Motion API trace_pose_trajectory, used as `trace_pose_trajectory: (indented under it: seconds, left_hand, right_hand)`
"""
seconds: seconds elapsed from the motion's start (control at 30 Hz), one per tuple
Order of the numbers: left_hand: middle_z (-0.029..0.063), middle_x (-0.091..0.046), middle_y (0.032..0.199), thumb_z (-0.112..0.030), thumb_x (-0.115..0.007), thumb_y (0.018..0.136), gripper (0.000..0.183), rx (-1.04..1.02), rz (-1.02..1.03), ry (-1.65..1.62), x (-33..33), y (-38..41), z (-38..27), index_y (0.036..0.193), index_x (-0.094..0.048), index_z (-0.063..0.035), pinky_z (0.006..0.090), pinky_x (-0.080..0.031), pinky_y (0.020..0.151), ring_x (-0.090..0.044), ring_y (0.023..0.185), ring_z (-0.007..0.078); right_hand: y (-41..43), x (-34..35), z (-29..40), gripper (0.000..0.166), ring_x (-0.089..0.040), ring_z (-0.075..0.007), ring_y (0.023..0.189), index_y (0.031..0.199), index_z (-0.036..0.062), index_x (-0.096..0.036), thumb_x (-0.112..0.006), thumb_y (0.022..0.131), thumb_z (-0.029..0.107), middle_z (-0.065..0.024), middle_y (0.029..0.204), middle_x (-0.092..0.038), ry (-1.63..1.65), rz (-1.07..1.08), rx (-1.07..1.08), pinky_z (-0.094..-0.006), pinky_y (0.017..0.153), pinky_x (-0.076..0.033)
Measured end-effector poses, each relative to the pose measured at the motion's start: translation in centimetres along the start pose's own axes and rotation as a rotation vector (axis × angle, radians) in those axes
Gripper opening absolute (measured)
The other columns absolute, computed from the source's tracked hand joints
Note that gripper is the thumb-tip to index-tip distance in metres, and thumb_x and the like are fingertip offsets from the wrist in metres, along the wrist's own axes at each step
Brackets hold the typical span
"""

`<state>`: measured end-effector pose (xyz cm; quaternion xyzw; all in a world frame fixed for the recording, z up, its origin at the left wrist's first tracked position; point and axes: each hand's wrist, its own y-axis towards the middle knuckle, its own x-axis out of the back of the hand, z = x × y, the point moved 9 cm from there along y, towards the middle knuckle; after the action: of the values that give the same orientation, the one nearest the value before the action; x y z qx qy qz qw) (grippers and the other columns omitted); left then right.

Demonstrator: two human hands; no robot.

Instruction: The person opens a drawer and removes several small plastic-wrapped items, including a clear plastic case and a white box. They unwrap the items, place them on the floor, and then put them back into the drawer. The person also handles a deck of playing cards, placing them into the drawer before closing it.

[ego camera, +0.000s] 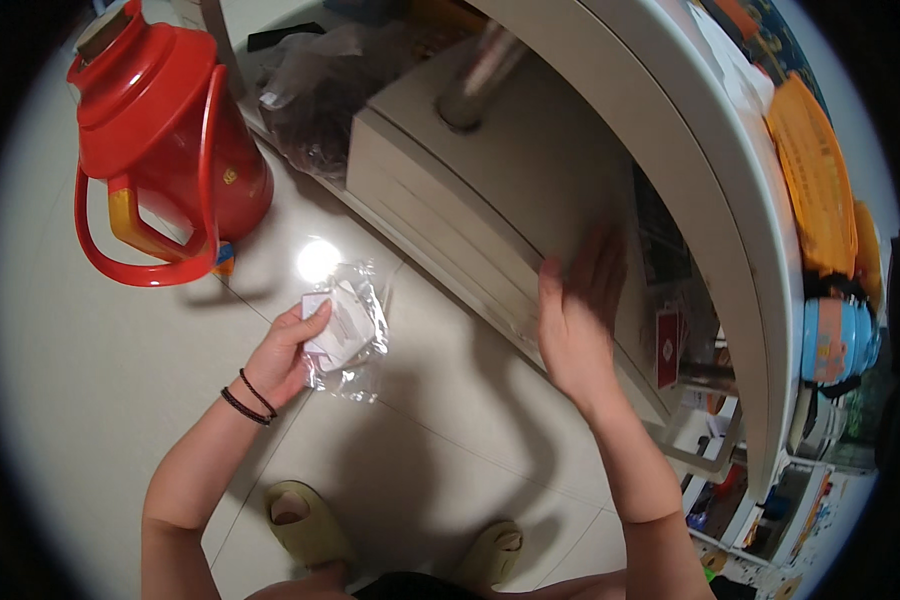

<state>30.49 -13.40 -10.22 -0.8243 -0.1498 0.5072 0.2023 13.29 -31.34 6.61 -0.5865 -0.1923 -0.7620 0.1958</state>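
Observation:
My left hand (285, 349) is over the tiled floor, its thumb pressing on a clear plastic bag (377, 315) with flat white pieces (351, 326) in or against it. What the pieces are cannot be made out. My right hand (579, 330) reaches under the table's edge, fingers stretched out and thumb apart, with nothing seen in it. It is over or against the grey top of a box-like cabinet (510, 172); contact cannot be told. Its fingertips are blurred and in shadow. Beside it, farther right, are red-backed playing cards (667, 349).
A red thermos jug (157, 135) with a looped handle stands on the floor at left. Behind the cabinet's left end is a translucent plastic bag (307, 97). The white tabletop edge (709, 165) curves overhead, bearing an orange packet (810, 180) and a blue bottle (836, 341). A metal pole (476, 79) meets the cabinet top.

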Motion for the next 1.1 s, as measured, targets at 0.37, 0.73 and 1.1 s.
trace_pose_trajectory:
  seconds: [0.37, 0.73, 1.1]
  left_hand:
    - [0.0066, -0.064, 0.105, -0.016, -0.060, 0.091, 0.031, 0.066, -0.032, 0.037, 0.4, -0.6, -0.1, 0.117, -0.055, -0.0002, 0.0331, -0.052, 0.085, -0.064, 0.095, 0.0177]
    - [0.0073, -0.063, 0.110, -0.020, -0.062, 0.091, 0.037, 0.099, -0.028, 0.048, 1.2, -1.0, 0.4, 0.121, -0.053, -0.0002, 0.0346, -0.051, 0.088, -0.062, 0.100, 0.0183]
    - [0.0060, -0.062, 0.109, -0.019, -0.061, 0.091, 0.037, 0.069, 0.073, -0.010, 0.0, -0.8, -0.3, 0.122, -0.053, 0.0000, 0.0331, -0.050, 0.087, -0.061, 0.100, 0.0163]
  right_hand:
    - [15.1, -4.1, 2.8, 0.048, -0.040, -0.0433, 0.125, 0.138, -0.0085, -0.030, -0.042, 0.095, 0.010, -0.0315, 0.136, -0.037, -0.279, -0.181, 0.724, -0.0468, 0.108, -0.028]
    - [12.0, -3.3, 5.1, 0.049, -0.028, -0.0329, 0.137, 0.144, 0.0032, -0.029, -0.038, 0.096, 0.009, -0.0200, 0.148, -0.029, -0.101, 0.259, 0.742, -0.0386, 0.113, -0.021]
    - [13.7, -2.1, -0.6, 0.050, -0.030, -0.0320, 0.137, 0.145, 0.0000, -0.026, -0.035, 0.096, 0.003, -0.0192, 0.148, -0.031, -0.078, 0.175, 0.251, -0.0398, 0.112, -0.023]
